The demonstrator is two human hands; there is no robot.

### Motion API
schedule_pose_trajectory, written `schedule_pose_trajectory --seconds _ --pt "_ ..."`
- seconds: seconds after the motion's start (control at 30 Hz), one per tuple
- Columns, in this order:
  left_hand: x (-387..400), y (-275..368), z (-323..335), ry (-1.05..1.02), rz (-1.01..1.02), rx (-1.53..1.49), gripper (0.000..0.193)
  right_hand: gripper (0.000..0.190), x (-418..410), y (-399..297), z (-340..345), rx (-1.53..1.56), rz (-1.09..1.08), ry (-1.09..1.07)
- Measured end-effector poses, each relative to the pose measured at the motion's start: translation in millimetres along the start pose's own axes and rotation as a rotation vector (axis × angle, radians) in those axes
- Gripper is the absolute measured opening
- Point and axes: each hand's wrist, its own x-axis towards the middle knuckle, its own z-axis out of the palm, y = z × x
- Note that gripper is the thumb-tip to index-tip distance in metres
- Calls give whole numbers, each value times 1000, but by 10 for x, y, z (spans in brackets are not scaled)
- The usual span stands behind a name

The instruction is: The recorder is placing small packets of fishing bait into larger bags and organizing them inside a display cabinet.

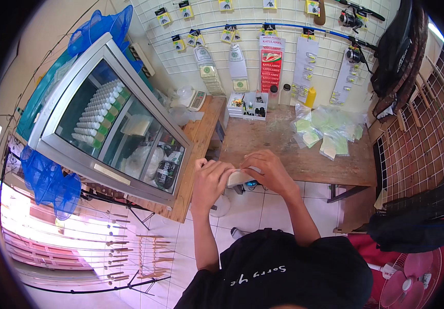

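Note:
Between my two hands, just in front of the wooden table (268, 145), is a small pale packet (238, 178), its exact kind unclear. My left hand (211, 181) pinches its left end with thumb and fingers. At its upper right edge, the fingers of my right hand (264, 170) are bent in and hold it too. Clear plastic packets with pale green contents (328, 129) lie spread over the table's right side. A white compartment tray (247, 105) with small bottles stands at the back left, beside dark-capped bottles (284, 94) and a yellow squeeze bottle (310, 97).
A glass-door display cabinet (113, 174) stands on a wooden bench (185, 193) at the left, with a digital scale (198, 100) behind it. Fishing rods and hanging packs cover the wall grid (214, 38). A pink-bladed fan (407, 284) is at the lower right.

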Motion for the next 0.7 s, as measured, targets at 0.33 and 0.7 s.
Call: schedule_pose_trajectory --seconds 0.33,0.7 --pt "-184 -166 -125 97 -84 1 5 11 -79 62 -77 28 9 41" --pt "-542 -182 45 294 -531 -642 8 9 67 -236 -18 283 136 99"
